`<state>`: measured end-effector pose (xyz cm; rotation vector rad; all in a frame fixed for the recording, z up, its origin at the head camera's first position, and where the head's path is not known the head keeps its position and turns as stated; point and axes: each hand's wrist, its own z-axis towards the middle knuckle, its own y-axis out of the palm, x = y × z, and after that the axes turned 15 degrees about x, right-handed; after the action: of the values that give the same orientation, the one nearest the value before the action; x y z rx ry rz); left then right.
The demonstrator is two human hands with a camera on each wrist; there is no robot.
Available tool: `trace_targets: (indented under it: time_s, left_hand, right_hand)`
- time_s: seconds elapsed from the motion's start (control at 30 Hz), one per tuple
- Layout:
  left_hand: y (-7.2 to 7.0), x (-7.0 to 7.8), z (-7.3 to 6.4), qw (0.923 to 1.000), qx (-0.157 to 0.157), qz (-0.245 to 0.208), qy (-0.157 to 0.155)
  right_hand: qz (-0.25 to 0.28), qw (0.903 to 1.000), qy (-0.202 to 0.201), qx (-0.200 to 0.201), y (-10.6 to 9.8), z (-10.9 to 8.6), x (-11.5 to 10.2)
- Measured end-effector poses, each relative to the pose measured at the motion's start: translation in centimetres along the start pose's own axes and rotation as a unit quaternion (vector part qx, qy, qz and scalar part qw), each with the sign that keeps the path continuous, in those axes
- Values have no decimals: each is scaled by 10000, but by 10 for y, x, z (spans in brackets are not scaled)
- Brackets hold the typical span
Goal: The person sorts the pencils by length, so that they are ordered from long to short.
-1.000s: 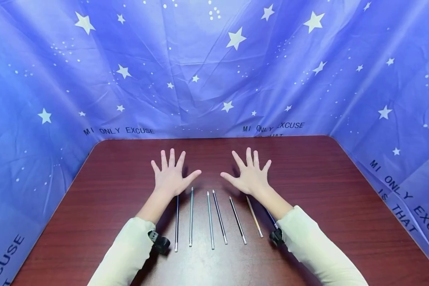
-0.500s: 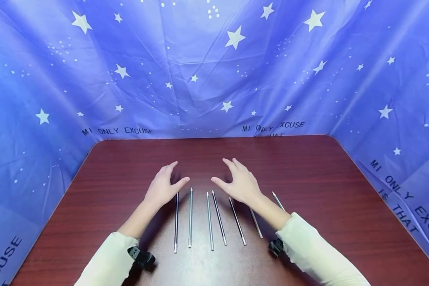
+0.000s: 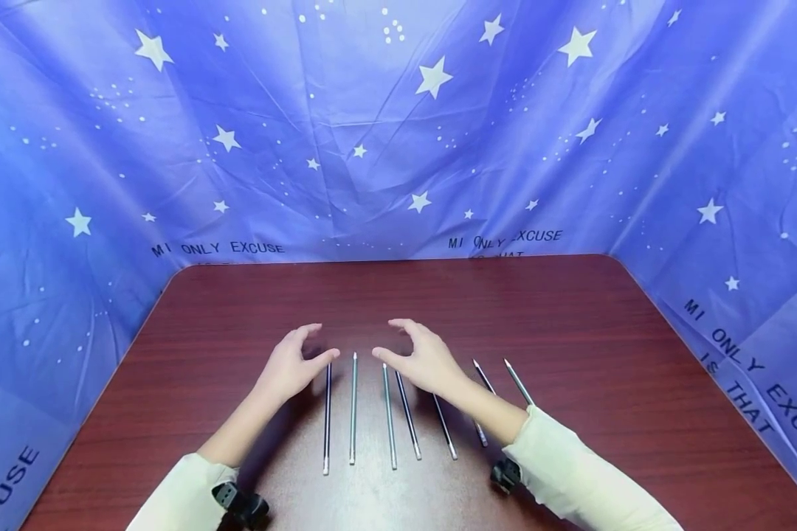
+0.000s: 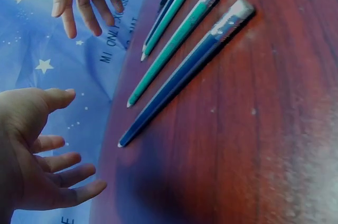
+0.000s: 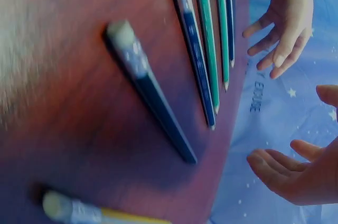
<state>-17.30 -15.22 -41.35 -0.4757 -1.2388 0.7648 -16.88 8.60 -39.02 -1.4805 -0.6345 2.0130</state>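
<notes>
The pencils (image 3: 354, 409) fan out, tips toward the far edge of the bench (image 3: 611, 354). Left hand (image 3: 288, 366) and right hand (image 3: 423, 361), loosely spread, hold nothing.

Head view bright — glare on near tabletop (image 3: 372, 498); wrist views dimmer — right one blurred.

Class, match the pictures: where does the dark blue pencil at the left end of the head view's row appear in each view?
Head: the dark blue pencil lies left of bottom centre.
Left wrist: lowest pencil, slanting across the centre.
Right wrist: rightmost pencil, cut off by the top edge.
Shared landmark: the green pencil beside it.
</notes>
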Motion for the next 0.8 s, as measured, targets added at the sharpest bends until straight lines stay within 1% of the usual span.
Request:
trace_targets:
  time_s: [0.13,0.23,0.4,0.5,0.63,0.8]
  left_hand:
    - [1,-3,-4,9994,-153,-94,-295]
    - [4,-6,-6,9988,-259,-123,-393]
    - [8,-9,-9,9992,-273,120,-265]
    - [10,-10,-11,9992,-281,174,-225]
    - [11,-10,-12,9992,-315,161,-191]
    - [12,-10,-13,9988,-334,292,-182]
  right_hand:
    - [366,9989,174,-228,9,-5,-5]
    - [502,9973,301,-441,16,-10,-7]
    - [555,9947,401,-772,28,-17,-11]
    - [597,9933,403,-899,36,-20,-14]
    - [602,9931,378,-933,46,-22,-16]
    - [597,9910,581,-1045,57,-22,-17]
